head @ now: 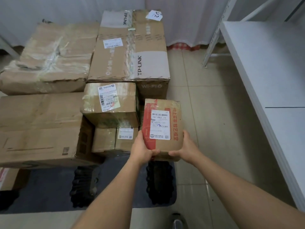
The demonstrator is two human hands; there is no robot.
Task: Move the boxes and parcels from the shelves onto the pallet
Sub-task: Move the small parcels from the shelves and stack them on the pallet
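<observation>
I hold a small brown parcel (162,128) with red print and a white shipping label in both hands, above the pallet's right front part. My left hand (142,148) grips its near left corner and my right hand (185,148) its near right corner. The dark pallet (115,182) lies on the floor below, with bare ribbed sections showing near me. Stacked on it are a large TP-LINK box (128,50), a taped crumpled box (49,58), a wide flat box (39,128), a labelled mid-size box (110,103) and two small boxes (115,139).
A white metal shelf (270,76) runs along the right side, its surface bare. Tiled floor (214,116) lies between the shelf and the pallet. A white curtain (189,20) hangs behind. Another small parcel (6,179) sits at the far left edge. My shoe (177,222) shows at the bottom.
</observation>
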